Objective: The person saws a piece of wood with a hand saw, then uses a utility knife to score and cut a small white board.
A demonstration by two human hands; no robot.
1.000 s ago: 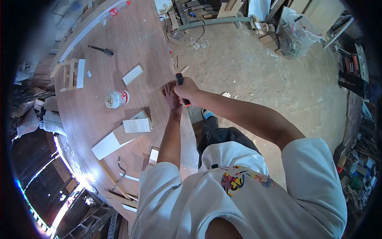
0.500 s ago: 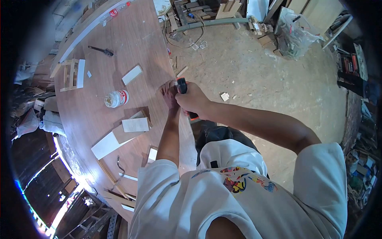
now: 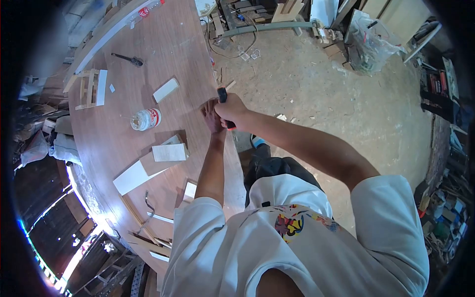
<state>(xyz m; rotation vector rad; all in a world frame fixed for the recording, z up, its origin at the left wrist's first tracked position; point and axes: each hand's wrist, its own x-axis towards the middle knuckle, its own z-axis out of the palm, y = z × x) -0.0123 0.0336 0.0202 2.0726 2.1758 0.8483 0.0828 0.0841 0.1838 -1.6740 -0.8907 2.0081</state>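
My right hand (image 3: 232, 109) is closed around a black handle with orange ends (image 3: 222, 94) at the table's right edge. The working part of this tool is hidden, so its kind cannot be made out. My left hand (image 3: 212, 118) rests right beside it on the table edge, fingers stretched out and pointing away from me. Whether anything lies under its palm is hidden. Nearest on the tabletop (image 3: 183, 54) are a white block (image 3: 166, 90) and a glass jar with a red-and-white label (image 3: 146, 120).
White boards (image 3: 169, 152) lie stacked left of my left forearm. A small wooden frame (image 3: 91, 89), a dark tool (image 3: 127, 60) and a plastic bottle (image 3: 144, 12) are farther off. Wood scraps litter the floor (image 3: 297, 74); a plastic bag (image 3: 370, 47) stands beyond.
My right hand and the handle have shifted left and slightly away from me, and the handle's tilt differs a little. My left hand stays at the table edge. A shoe now shows below.
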